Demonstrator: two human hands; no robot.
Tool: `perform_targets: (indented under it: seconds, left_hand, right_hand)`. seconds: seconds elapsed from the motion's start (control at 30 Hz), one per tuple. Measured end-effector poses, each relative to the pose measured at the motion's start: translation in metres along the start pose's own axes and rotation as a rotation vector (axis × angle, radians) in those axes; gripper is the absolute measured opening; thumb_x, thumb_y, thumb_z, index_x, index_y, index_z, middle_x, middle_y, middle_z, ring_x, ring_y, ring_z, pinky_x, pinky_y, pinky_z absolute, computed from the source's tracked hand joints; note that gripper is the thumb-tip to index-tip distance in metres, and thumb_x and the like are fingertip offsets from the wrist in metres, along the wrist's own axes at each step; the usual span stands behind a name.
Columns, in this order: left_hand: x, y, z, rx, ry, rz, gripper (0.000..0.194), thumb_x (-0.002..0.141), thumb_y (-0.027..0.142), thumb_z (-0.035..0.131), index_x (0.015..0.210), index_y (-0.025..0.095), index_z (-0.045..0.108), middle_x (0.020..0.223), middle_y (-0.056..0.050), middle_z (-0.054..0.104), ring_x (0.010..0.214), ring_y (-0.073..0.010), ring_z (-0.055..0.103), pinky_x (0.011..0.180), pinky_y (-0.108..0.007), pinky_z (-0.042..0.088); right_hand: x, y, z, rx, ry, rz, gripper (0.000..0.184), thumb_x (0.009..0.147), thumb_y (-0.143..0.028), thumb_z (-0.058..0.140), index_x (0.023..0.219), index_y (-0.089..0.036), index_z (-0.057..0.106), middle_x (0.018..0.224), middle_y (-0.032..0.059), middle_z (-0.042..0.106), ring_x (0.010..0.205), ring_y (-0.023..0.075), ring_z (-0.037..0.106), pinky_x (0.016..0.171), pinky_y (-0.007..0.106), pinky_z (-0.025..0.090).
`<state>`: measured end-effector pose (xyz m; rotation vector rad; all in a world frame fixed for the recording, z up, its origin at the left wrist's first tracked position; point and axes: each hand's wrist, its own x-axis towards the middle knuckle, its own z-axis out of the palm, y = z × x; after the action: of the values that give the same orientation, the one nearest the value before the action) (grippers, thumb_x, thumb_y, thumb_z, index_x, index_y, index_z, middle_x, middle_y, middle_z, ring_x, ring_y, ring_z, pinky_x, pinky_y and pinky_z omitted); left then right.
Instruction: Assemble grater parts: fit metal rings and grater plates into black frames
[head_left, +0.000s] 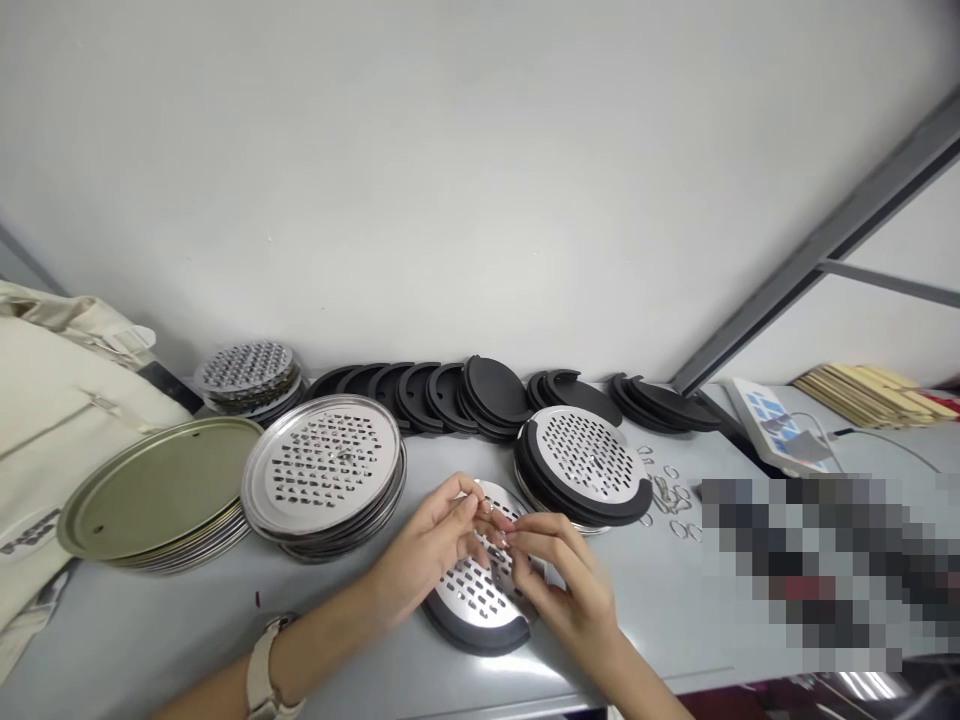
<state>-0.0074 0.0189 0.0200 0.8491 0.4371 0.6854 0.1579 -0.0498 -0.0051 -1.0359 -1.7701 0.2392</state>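
Note:
My left hand [442, 530] and my right hand [562, 575] meet fingertip to fingertip, both closed in a pinch. Between them is a small shiny metal ring [487, 507], mostly covered by the fingers. Just below lies a round metal grater disc [480, 590] with rows of slots and a black holder [480, 638] along its near edge. Both hands partly cover the disc. Behind my right hand, another slotted disc [589, 450] tops a stack with a black rim. Loose metal rings [679, 528] are scattered right of that stack.
Left of my hands are stacked grater discs [259, 480] and large olive-green round plates [161, 490]. Black round holders [495, 390] line the wall, with a smaller grater stack [247, 368] at their left. A cream bag [60, 400] borders the left; yellowish boards [870, 390] lie far right.

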Motion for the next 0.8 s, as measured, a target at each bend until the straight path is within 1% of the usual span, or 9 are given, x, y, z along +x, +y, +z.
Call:
perform_targets:
  seconds: [0.13,0.23,0.37,0.43,0.5,0.6,0.67,0.73,0.8]
  left_hand:
    - [-0.0002,0.0001,0.0020,-0.002,-0.001,0.022,0.017,0.094,0.031,0.054,0.088,0.015,0.050,0.088,-0.006,0.063,0.078,-0.0107,0.060,0.067,-0.020,0.047]
    - [-0.0009,0.0003,0.0032,0.005,-0.002,0.041,0.018,0.093,0.031,0.056,0.087,0.014,0.051,0.085,-0.004,0.062,0.076,-0.0096,0.060,0.070,-0.020,0.048]
    - [-0.0010,0.0007,0.0032,0.020,-0.001,0.044,0.020,0.093,0.032,0.056,0.086,0.014,0.051,0.081,-0.003,0.061,0.072,-0.0081,0.059,0.070,-0.019,0.048]
    - [-0.0002,0.0007,0.0023,0.048,0.008,0.041,0.021,0.092,0.034,0.056,0.086,0.015,0.051,0.081,-0.002,0.061,0.072,-0.0084,0.059,0.070,-0.020,0.049]
    - [0.0009,0.0004,0.0009,0.087,0.022,0.045,0.022,0.092,0.036,0.056,0.087,0.015,0.051,0.082,-0.003,0.061,0.074,-0.0094,0.059,0.071,-0.021,0.050]
    - [0.0019,-0.0010,-0.0013,0.120,0.030,0.051,0.022,0.092,0.037,0.056,0.087,0.016,0.051,0.084,-0.003,0.061,0.076,-0.0100,0.060,0.072,-0.022,0.051]
    - [0.0021,-0.0024,-0.0025,0.119,0.027,0.052,0.023,0.092,0.037,0.056,0.087,0.016,0.050,0.084,-0.003,0.061,0.075,-0.0098,0.060,0.072,-0.023,0.051]
    - [0.0022,-0.0038,-0.0033,0.108,0.029,0.048,0.023,0.091,0.038,0.057,0.087,0.016,0.050,0.085,-0.003,0.061,0.075,-0.0099,0.060,0.072,-0.023,0.051]
    - [0.0022,-0.0046,-0.0036,0.096,0.027,0.042,0.023,0.091,0.038,0.057,0.088,0.016,0.050,0.084,-0.003,0.061,0.075,-0.0099,0.061,0.072,-0.023,0.051]
  right_hand:
    - [0.0004,0.0001,0.0002,0.037,-0.019,0.032,0.024,0.086,0.001,0.054,0.097,-0.020,0.055,0.091,0.0048,0.057,0.083,0.0158,0.058,0.071,0.027,0.048]
    - [0.0014,0.0002,0.0022,0.060,-0.048,0.087,0.020,0.088,-0.003,0.052,0.095,-0.021,0.053,0.088,0.0029,0.056,0.080,0.0150,0.057,0.070,0.027,0.047]
    - [0.0021,-0.0007,0.0046,0.094,-0.106,0.219,0.017,0.092,-0.008,0.046,0.101,-0.021,0.051,0.086,0.0022,0.055,0.077,0.0147,0.056,0.068,0.027,0.046]
    - [0.0014,-0.0014,0.0041,0.105,-0.096,0.249,0.018,0.093,-0.009,0.043,0.105,-0.021,0.050,0.084,0.0020,0.054,0.075,0.0149,0.055,0.067,0.027,0.046]
    - [0.0004,-0.0018,0.0028,0.089,-0.065,0.218,0.018,0.093,-0.009,0.043,0.104,-0.021,0.050,0.083,0.0020,0.053,0.075,0.0154,0.054,0.068,0.028,0.045]
    - [-0.0002,-0.0015,0.0012,0.011,-0.023,0.126,0.018,0.090,-0.008,0.050,0.102,-0.021,0.052,0.086,0.0033,0.052,0.077,0.0163,0.054,0.068,0.029,0.045]
    - [0.0002,-0.0009,0.0009,-0.050,0.006,0.088,0.019,0.089,-0.006,0.053,0.100,-0.020,0.054,0.088,0.0043,0.052,0.079,0.0166,0.054,0.068,0.029,0.045]
    - [0.0004,-0.0002,0.0008,-0.069,0.023,0.089,0.018,0.089,-0.004,0.052,0.098,-0.020,0.055,0.087,0.0043,0.053,0.080,0.0167,0.055,0.068,0.029,0.045]
    - [0.0003,0.0007,0.0004,-0.032,0.019,0.114,0.018,0.090,-0.004,0.050,0.097,-0.020,0.055,0.086,0.0043,0.054,0.080,0.0170,0.055,0.068,0.030,0.046]
